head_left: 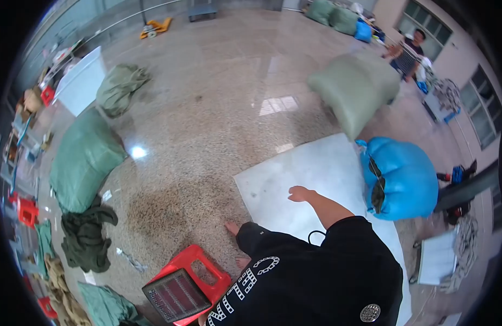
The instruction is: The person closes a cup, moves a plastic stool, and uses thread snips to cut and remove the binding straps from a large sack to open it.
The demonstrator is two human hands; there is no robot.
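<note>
My right hand is held out over a large white sheet on the floor, its fingers curled in and nothing visible in them. Only a sliver of skin, apparently my left hand, shows at the bottom edge beside a red plastic stool; its fingers are hidden. On that stool lies a dark square panel with a gridded surface. A stuffed blue sack, tied with dark patches on its side, stands at the sheet's right edge. My bare feet are on the speckled floor.
A full pale green sack stands beyond the sheet, with a person behind it. Left are a green sack, dark cloth and a white bin. A white cart stands at right.
</note>
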